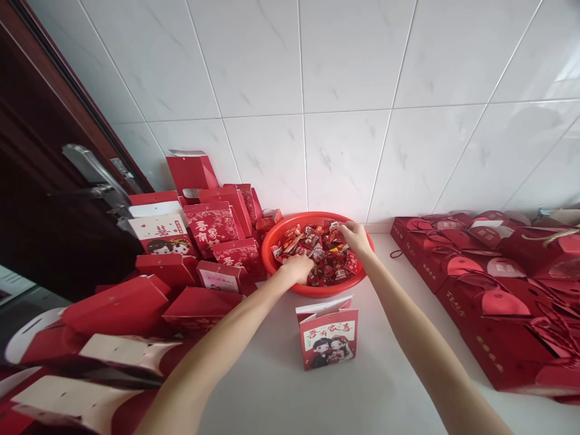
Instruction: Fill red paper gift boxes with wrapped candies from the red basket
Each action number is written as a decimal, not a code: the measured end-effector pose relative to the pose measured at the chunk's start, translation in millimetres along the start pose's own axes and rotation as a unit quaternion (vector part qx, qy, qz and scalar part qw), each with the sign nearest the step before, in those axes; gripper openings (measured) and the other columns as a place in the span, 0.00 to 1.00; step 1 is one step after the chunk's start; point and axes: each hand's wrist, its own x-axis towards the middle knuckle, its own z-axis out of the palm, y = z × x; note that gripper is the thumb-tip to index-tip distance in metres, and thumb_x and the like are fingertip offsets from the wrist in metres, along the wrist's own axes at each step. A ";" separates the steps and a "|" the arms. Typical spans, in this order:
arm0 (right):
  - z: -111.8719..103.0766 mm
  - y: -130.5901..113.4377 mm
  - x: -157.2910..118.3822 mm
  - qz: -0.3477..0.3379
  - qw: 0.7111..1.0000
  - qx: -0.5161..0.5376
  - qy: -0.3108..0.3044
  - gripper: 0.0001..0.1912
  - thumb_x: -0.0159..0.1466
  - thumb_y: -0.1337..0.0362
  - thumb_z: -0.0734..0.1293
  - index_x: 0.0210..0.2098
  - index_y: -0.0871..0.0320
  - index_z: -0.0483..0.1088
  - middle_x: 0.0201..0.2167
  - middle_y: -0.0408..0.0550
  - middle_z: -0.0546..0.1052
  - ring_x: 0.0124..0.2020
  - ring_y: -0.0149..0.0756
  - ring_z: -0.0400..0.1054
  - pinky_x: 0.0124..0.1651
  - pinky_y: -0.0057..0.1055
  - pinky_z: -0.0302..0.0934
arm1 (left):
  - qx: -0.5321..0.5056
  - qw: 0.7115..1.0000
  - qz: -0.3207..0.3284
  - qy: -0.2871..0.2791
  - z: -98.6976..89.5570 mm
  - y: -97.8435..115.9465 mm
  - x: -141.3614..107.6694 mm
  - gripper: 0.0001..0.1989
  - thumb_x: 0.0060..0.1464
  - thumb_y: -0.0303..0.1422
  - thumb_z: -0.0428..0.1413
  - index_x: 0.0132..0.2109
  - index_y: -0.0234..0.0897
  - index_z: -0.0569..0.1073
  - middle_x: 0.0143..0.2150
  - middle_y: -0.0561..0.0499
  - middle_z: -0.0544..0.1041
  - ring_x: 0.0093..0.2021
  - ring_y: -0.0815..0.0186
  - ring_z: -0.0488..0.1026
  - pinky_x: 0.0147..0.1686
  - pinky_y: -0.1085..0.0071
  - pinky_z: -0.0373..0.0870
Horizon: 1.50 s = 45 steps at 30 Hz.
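A round red plastic basket (pixel 317 291) full of wrapped candies (pixel 324 257) stands against the wall. My left hand (pixel 298 269) reaches into its left side with the fingers curled down among the candies; what they hold is hidden. At the basket's right side, my right hand (pixel 356 239) pinches a small wrapped candy (pixel 335 225) between thumb and fingers. In front of the basket, between my forearms, a red and white paper gift box (pixel 329 338) stands upright with its top open and a cartoon couple on its face.
Many red paper boxes (pixel 211 235) crowd the left side, some stacked. On the right, rows of dark red boxes (pixel 457 302) with ribbons line the white table (pixel 385 374). Behind are a tiled wall (pixel 348 157) and, at left, a dark door with a metal handle (pixel 97 175).
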 end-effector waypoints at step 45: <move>-7.2 -19.4 -21.1 0.126 0.941 0.285 -0.132 0.13 0.48 0.67 0.75 0.27 0.56 0.66 0.28 0.43 0.76 0.33 0.37 0.76 0.39 0.35 0.76 | -0.535 0.765 -0.006 0.360 10.8 -31.1 15.2 0.18 0.57 0.29 0.56 0.54 0.34 0.77 0.59 0.41 0.78 0.56 0.55 0.77 0.57 0.59 0.74</move>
